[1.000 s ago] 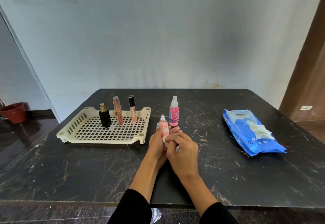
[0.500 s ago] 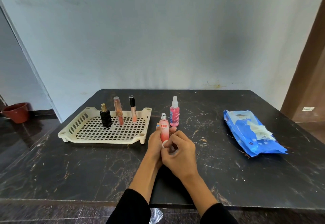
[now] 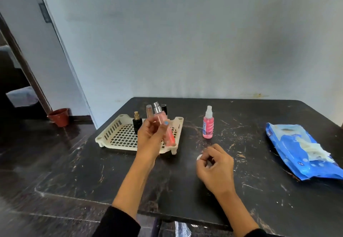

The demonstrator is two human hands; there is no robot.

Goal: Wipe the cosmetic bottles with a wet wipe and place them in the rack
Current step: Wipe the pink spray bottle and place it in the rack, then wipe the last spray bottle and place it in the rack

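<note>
My left hand [image 3: 151, 136] holds a peach-pink spray bottle [image 3: 166, 128] with a silver nozzle, tilted, above the right part of the cream lattice rack [image 3: 118, 137]. In the rack stand a black perfume bottle [image 3: 137, 123] and two slim tubes [image 3: 149, 110], partly hidden behind the held bottle. My right hand [image 3: 215, 166] rests low over the table to the right, fingers curled on a small white wet wipe [image 3: 200, 157]. A pink spray bottle [image 3: 208, 124] with a clear cap stands on the table right of the rack.
A blue wet-wipe pack [image 3: 297, 149] lies open at the table's right side with a wipe sticking out. The black marble table [image 3: 259, 190] ends near me. A terracotta pot [image 3: 59, 117] sits on the floor at the left, by a doorway.
My hands have parted: the left carried the peach-pink bottle up and left over the rack, the right stayed low with the wipe. The view swung left.
</note>
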